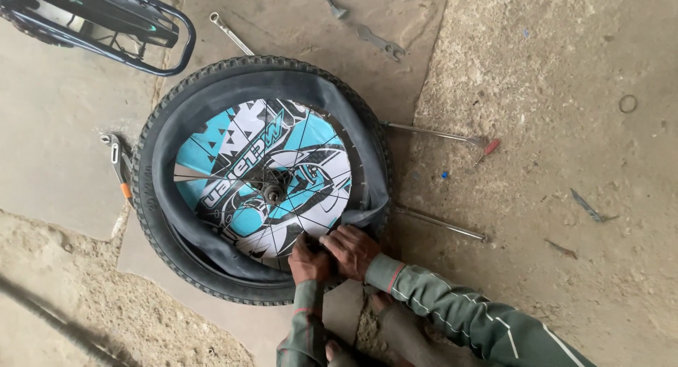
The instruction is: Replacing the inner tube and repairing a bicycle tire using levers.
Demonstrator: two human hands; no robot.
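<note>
Bare grips, long grey-green sleeves, thin white stripes, red-edged cuffs

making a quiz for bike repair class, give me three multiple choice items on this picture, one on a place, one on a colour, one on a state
1. Where are both hands?
A. at the wheel's near edge
B. on the pliers
C. on the far spanner

2. What colours is the wheel's disc?
A. red, yellow
B. blue, white, black
C. plain green

3. How does the inner tube sit?
A. hidden inside the tyre
B. loose, partly out
C. coiled on the floor

Answers: 1 A, left hand and right hand press the wheel there. 2 B, seen on the disc. 3 B, the inner tube bulges over the tyre.
</note>
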